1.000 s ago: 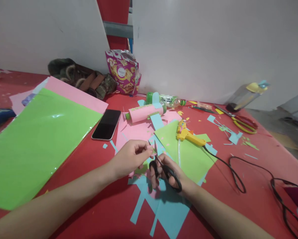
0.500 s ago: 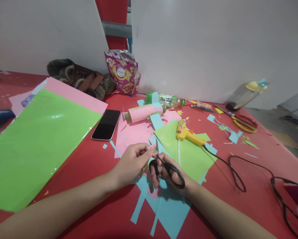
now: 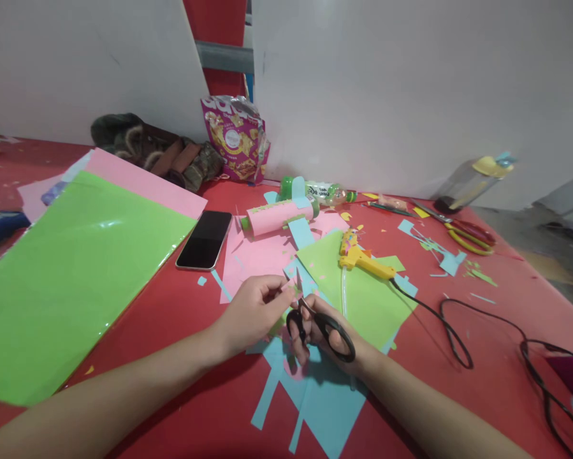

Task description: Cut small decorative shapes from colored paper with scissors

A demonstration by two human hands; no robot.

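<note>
Between thumb and fingers, my left hand (image 3: pixel 257 312) pinches a small piece of pink paper (image 3: pixel 292 287) over the middle of the table. My right hand (image 3: pixel 327 325) is closed around the black handles of a pair of scissors (image 3: pixel 336 338). The blades point away from me, a little apart, and the pink piece sits at them. Below both hands lie blue paper (image 3: pixel 334 408) with cut strips and a green sheet (image 3: pixel 377 312). Just beyond is a pink sheet (image 3: pixel 257 258). The fingertips of my left hand are partly hidden.
A yellow glue gun (image 3: pixel 369 262) with a black cord (image 3: pixel 451 331) rests on the green sheet. A paper-wrapped bottle (image 3: pixel 276 218) and a green bottle (image 3: pixel 329 192) lie behind. A phone (image 3: pixel 204 239), a snack bag (image 3: pixel 238 140), red-and-yellow scissors (image 3: pixel 470 239) and large green paper (image 3: pixel 90 274) surround the work.
The scissors first swing open further at the pink piece, then their blades draw nearer each other. Both hands have shifted slightly and keep their holds.
</note>
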